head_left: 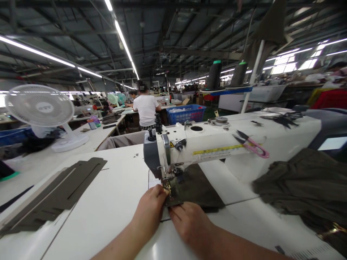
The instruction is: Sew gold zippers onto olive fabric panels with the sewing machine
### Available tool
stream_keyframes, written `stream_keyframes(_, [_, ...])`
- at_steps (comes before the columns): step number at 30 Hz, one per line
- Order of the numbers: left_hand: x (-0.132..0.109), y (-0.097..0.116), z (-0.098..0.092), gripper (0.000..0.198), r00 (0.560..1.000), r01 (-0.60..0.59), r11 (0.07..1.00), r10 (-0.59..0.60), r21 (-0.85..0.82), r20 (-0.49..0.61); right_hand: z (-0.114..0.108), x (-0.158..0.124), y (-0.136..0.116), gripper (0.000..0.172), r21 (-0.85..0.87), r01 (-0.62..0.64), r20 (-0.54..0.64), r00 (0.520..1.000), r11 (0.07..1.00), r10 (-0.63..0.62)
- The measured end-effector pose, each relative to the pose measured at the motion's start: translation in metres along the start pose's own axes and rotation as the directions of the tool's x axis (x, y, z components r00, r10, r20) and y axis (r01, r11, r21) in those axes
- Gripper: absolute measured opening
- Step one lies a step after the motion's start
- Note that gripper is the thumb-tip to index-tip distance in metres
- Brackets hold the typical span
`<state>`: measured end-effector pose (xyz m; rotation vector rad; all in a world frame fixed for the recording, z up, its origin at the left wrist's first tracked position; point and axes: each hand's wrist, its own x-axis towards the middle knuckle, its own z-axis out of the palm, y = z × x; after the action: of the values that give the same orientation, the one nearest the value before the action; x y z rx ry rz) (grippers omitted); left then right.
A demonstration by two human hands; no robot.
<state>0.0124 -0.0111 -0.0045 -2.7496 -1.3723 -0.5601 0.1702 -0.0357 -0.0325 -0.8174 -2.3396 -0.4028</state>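
Observation:
A dark olive piece of fabric (200,187) lies under the needle end of a white sewing machine (217,141). My left hand (151,202) is closed at the fabric's left edge, its fingertips pinched together right beside the presser foot (168,187). At the near edge of the same fabric is my right hand (191,222), fingers together and curled, pinching that edge. The exact grip of the fingertips is partly hidden in both hands. Pink-handled thread snips (252,144) rest on the machine arm.
Stacked olive fabric panels (62,195) lie left on the table. Crumpled dark fabric (295,187) lies at right. A white fan (40,108) stands at back left, and thread cones (214,76) at back right. A person in a white shirt (146,110) sits ahead near a blue basket (187,113).

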Motion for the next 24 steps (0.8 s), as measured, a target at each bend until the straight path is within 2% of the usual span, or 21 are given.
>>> stream_keyframes(3, [-0.002,0.001,-0.002,0.023,1.0,0.024,0.998,-0.024,-0.054,-0.001,-0.012,0.002,0.0,0.015,0.104,-0.094,0.033,0.995,0.99,0.091])
stream_keyframes(5, [-0.003,0.003,-0.003,0.021,0.998,0.058,0.99,-0.06,-0.13,-0.015,-0.018,0.005,0.0,0.012,0.113,-0.203,0.056,0.979,0.973,0.198])
stream_keyframes(9, [-0.005,0.009,-0.01,0.026,0.987,0.111,0.951,-0.14,-0.289,-0.082,-0.018,0.018,0.005,0.02,0.078,-0.427,0.172,0.896,0.901,0.41])
stream_keyframes(12, [-0.009,0.015,-0.017,0.027,0.968,0.199,0.963,-0.222,-0.183,-0.114,-0.014,0.027,0.016,0.016,0.159,-0.446,0.267,0.878,0.881,0.396])
stream_keyframes(14, [-0.014,0.019,-0.021,0.032,0.951,0.288,0.955,-0.294,-0.071,-0.091,-0.012,0.03,0.025,0.022,0.212,-0.434,0.296,0.882,0.875,0.366])
stream_keyframes(16, [-0.021,0.022,-0.023,0.033,0.951,0.304,0.951,-0.306,-0.053,-0.052,-0.012,0.033,0.033,0.023,0.251,-0.435,0.292,0.886,0.865,0.361])
stream_keyframes(18, [-0.027,0.025,-0.022,0.022,0.976,0.2,0.974,-0.208,-0.108,-0.066,-0.012,0.034,0.038,0.019,0.306,-0.433,0.283,0.892,0.848,0.353])
stream_keyframes(19, [-0.029,0.026,-0.021,0.012,0.987,0.114,0.985,-0.127,-0.13,-0.095,-0.011,0.034,0.04,0.018,0.337,-0.431,0.28,0.895,0.837,0.348])
stream_keyframes(20, [-0.03,0.027,-0.019,0.01,0.992,0.019,0.99,-0.036,-0.139,-0.124,-0.01,0.034,0.042,0.018,0.366,-0.429,0.279,0.897,0.825,0.343])
stream_keyframes(22, [-0.03,0.028,-0.015,0.021,0.98,-0.144,0.982,0.125,-0.12,-0.152,-0.007,0.034,0.044,0.02,0.406,-0.435,0.274,0.897,0.804,0.347])
stream_keyframes(24, [-0.025,0.027,-0.011,0.016,0.961,-0.253,0.966,0.245,-0.052,-0.127,-0.003,0.033,0.047,0.022,0.422,-0.446,0.269,0.893,0.79,0.36])
